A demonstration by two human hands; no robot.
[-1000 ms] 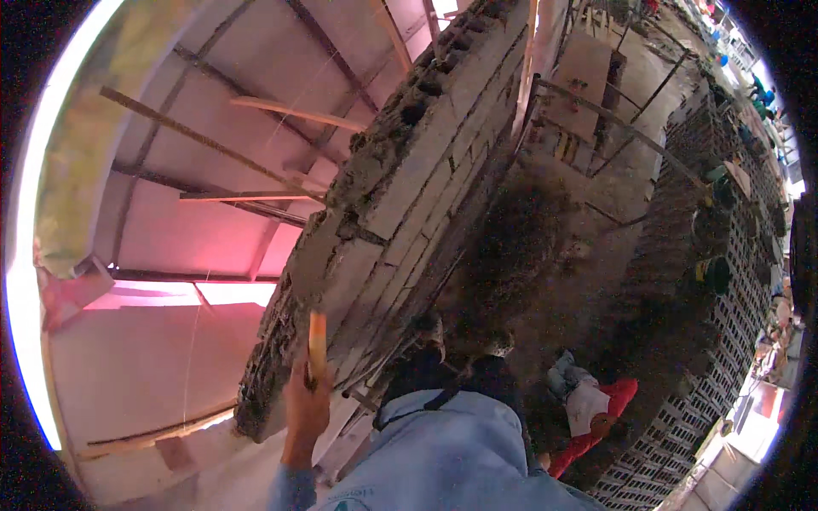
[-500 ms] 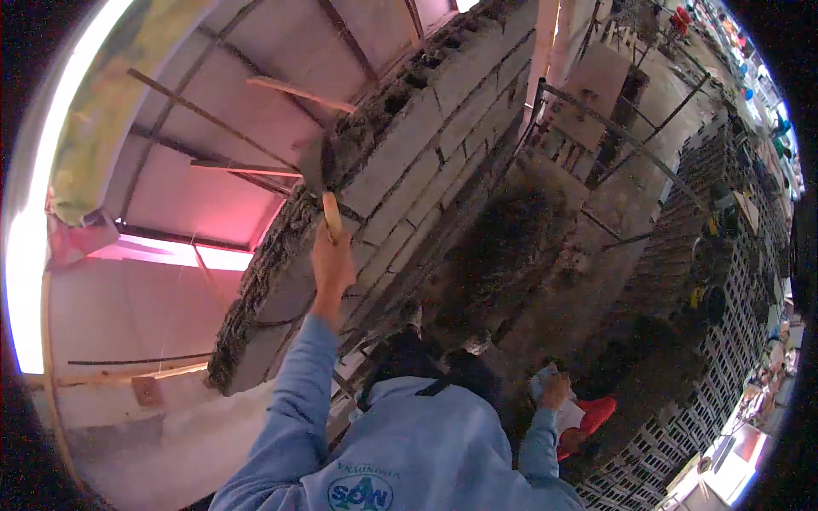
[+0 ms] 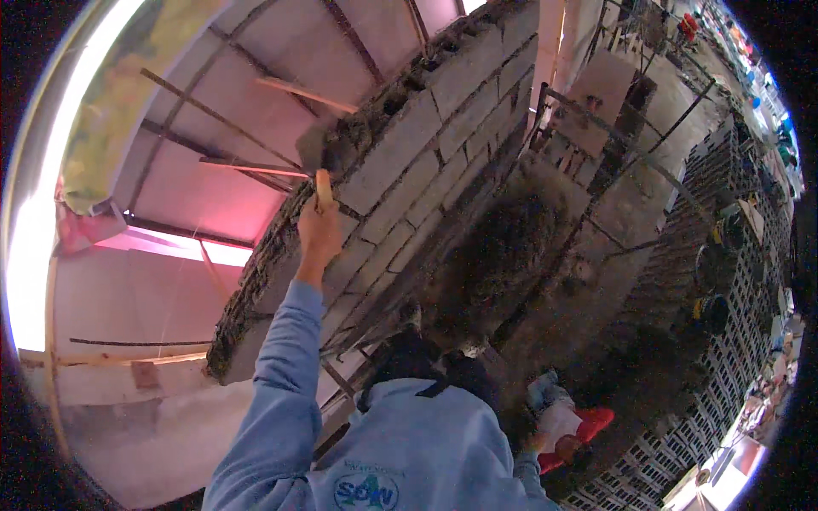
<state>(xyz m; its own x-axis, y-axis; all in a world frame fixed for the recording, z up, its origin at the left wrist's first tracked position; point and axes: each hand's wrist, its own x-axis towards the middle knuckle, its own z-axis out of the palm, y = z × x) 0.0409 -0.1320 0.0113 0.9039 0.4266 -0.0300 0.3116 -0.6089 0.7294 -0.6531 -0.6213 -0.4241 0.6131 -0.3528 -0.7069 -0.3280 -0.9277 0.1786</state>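
Observation:
My left hand is raised against a wall of grey concrete blocks and is closed around the wooden handle of a trowel. The trowel's grey blade rests on the mortar-covered top course of the wall. My left sleeve is light blue. My right hand hangs low at the lower right, next to a red and white object. It is small and partly hidden by my sleeve, so its grip does not show.
A dark heap of mortar lies at the foot of the wall. Wooden battens and thin rods cross the pink surface beyond the wall. Stacks of grey blocks line the right side, behind a metal frame.
My left hand has carried the trowel up the wall face to the top course. My right hand came into view, then dropped lower toward the red object.

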